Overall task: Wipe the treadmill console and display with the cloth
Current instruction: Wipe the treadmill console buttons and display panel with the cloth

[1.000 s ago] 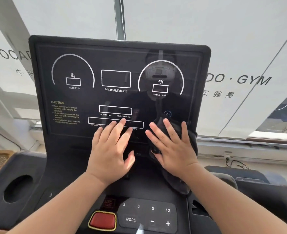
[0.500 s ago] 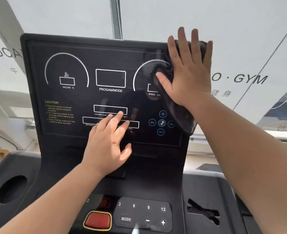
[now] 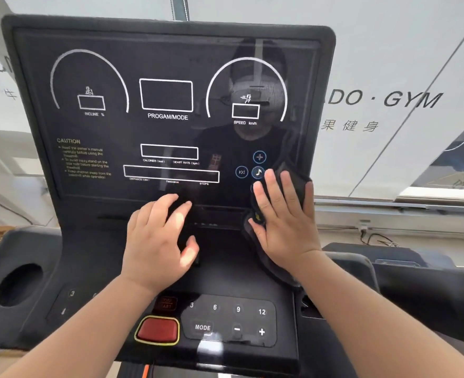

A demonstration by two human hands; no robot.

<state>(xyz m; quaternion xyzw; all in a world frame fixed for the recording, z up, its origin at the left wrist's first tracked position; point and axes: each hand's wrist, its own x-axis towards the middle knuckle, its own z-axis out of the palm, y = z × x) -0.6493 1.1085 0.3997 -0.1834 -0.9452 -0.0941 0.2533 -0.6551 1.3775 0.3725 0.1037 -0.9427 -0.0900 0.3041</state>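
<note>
Red is the big button (image 3: 157, 330) nearest to us, low on the console (image 3: 225, 271), just beside the number keys (image 3: 226, 309). Up from there are two hands. The left hand (image 3: 157, 238) lies flat with its fingers a little spread. It touches the bottom edge of the display (image 3: 168, 132) and holds nothing. The right hand (image 3: 282, 222) has straight fingers too. It presses the dark cloth (image 3: 296, 170) flat on the display's bottom right corner, just beside the small round music buttons (image 3: 258, 172). Some cloth hangs down under the wrist.

I think the cloth is soft, light and floppy. It could bunch up or slip out unless the whole palm pushes on it. The display looks hard, smooth and shiny, so the cloth should slide easily. A gentle push seems best, since keys could get pressed. Far behind is a white blind (image 3: 389, 50) with GYM letters.
</note>
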